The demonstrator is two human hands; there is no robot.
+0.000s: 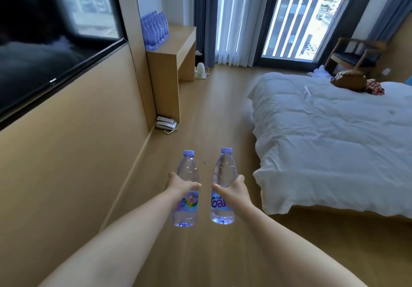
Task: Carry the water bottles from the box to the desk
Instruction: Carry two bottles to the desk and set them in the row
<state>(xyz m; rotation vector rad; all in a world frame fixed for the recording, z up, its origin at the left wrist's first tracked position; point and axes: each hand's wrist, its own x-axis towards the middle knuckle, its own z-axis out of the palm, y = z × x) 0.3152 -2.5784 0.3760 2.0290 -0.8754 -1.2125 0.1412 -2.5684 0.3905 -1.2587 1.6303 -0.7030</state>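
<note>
Gripping one water bottle each, left hand [181, 185] on the left bottle [186, 188], right hand [231, 187] on the right bottle [223, 186], both upright over the floor [211, 112]; more bottles [155, 29] line the tabletop [176, 41] ahead.

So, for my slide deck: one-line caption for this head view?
Each hand carries an upright water bottle toward the bottle-lined desk.

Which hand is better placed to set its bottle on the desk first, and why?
Probably the left. The desk stands ahead along the left wall, on the left hand's side. The right hand grips its bottle farther from that wall, nearer the bed.
</note>
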